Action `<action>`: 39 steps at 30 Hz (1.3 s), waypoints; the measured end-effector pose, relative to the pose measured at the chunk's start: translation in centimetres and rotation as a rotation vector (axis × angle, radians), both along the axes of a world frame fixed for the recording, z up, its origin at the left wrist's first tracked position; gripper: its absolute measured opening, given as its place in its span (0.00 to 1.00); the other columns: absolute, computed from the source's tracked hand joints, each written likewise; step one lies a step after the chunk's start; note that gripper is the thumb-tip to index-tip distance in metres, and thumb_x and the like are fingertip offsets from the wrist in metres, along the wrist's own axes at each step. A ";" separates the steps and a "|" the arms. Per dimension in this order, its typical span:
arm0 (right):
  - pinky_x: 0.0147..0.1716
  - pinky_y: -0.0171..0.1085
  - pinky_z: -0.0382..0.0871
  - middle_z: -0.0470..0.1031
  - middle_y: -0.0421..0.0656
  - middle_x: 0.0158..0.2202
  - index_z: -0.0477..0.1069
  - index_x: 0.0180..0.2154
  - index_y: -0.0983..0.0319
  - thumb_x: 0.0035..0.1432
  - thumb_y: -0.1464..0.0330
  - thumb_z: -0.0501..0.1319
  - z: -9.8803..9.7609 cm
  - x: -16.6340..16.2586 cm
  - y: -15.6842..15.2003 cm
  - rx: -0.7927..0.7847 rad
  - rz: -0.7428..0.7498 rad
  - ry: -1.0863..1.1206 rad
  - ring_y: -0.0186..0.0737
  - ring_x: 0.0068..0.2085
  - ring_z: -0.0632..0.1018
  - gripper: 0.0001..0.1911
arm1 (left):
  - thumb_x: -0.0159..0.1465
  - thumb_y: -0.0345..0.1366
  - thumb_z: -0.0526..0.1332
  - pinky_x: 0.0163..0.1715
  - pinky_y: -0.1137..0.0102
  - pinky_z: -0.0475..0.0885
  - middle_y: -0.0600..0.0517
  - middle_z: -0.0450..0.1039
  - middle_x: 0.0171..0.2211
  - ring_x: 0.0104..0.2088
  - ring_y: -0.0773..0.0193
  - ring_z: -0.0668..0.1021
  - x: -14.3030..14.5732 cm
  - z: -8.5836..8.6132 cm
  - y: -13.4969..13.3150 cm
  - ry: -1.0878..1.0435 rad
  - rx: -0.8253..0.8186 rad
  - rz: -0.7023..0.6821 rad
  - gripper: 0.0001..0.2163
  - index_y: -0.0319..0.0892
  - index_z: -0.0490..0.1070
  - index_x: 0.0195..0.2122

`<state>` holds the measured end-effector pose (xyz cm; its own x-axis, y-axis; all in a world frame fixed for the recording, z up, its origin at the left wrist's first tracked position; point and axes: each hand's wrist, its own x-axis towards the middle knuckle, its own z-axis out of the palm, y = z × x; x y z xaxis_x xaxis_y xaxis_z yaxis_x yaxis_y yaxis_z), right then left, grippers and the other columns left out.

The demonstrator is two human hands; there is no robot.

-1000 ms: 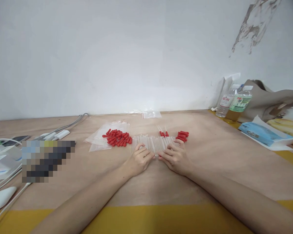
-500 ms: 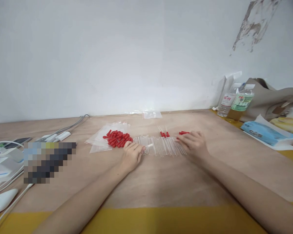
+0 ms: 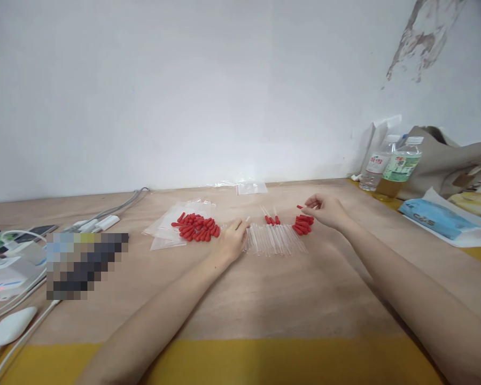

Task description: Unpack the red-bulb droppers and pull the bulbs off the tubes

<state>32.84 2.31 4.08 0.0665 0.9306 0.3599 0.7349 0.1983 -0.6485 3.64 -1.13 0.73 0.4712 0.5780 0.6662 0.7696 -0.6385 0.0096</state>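
My left hand [image 3: 233,238] is closed over the left end of a row of clear thin tubes [image 3: 274,240]; the pale end of one tube [image 3: 247,219] sticks up from its fingers. My right hand [image 3: 323,209] pinches a red rubber dropper bulb [image 3: 300,207] just above the table. Below it lies a small pile of red bulbs [image 3: 303,224]. A larger heap of red bulbs [image 3: 196,227] rests on clear plastic bags [image 3: 166,230], left of my left hand. Behind the row, several droppers [image 3: 271,219] lie with red bulbs fitted on their tubes.
At the right stand two bottles [image 3: 398,168], a blue tissue pack [image 3: 436,216] and a grey bag [image 3: 436,160]. Chargers [image 3: 14,275] and white cables lie on the left, beside a blurred-out object [image 3: 84,267]. A small plastic bag [image 3: 251,187] lies by the wall.
My right hand has lifted back and right off the small bulb pile, with a bulb now in its fingers. My left hand has moved right and now has a tube end standing up from it.
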 end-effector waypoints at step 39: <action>0.29 0.45 0.62 0.70 0.46 0.19 0.69 0.18 0.62 0.38 0.65 0.64 0.4 -9.0 4.6 -0.491 -0.142 -0.481 0.46 0.28 0.73 0.07 | 0.59 0.31 0.54 0.38 0.64 0.67 0.48 0.67 0.34 0.37 0.62 0.69 -4.6 0.0 -4.5 -0.087 -0.125 -0.174 0.06 0.40 0.69 0.35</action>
<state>23.84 6.95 4.53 0.1382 0.9871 -0.0804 0.9598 -0.1535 -0.2350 -1.01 -5.64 0.70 0.5148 0.5736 0.6371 0.6412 -0.7509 0.1580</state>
